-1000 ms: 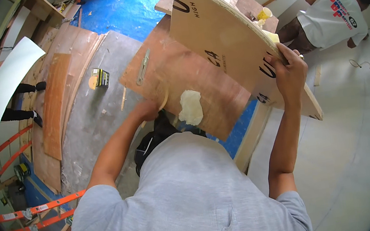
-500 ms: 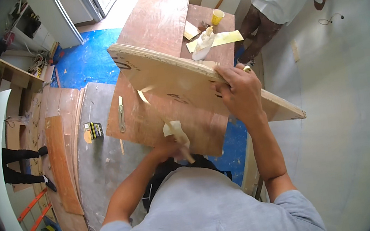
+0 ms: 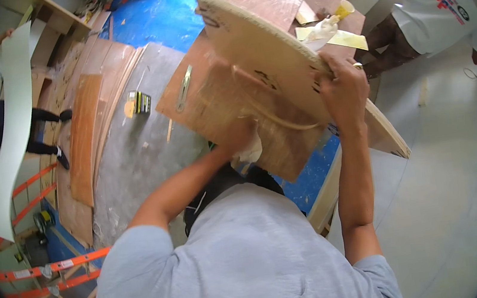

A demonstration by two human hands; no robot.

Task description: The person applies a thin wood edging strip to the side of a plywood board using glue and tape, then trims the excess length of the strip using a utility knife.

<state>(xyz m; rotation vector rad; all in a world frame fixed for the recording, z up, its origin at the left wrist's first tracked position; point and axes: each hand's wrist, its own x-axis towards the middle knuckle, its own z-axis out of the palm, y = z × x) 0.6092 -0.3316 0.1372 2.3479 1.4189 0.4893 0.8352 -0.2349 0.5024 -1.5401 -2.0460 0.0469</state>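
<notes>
My right hand (image 3: 343, 82) grips the upper edge of a thick wooden panel (image 3: 265, 55), its fingers bent over the edge. The panel stands tilted on edge above a plywood work board (image 3: 209, 107). My left hand (image 3: 241, 135) is low over the work board, its fingers smeared by motion. Against it is a crumpled white piece (image 3: 253, 152), perhaps paper or cloth. A thin pale strip (image 3: 283, 120) curves between the left hand and the panel; whether the left hand holds it I cannot tell. A utility knife (image 3: 184, 88) lies at the board's left side.
A tape measure (image 3: 139, 103) rests on the grey surface at left. Behind the panel are a white squeeze bottle (image 3: 322, 32) and a yellow cup (image 3: 345, 9). One person (image 3: 435, 17) stands at right; another holds a long white sheet (image 3: 11, 137) at left, above orange ladder rails (image 3: 55, 266).
My view has turned, shifting the bench rightward. The strip, earlier lying through my left hand, now bows toward the panel. My right hand keeps its grip. The person at left now shows a raised arm.
</notes>
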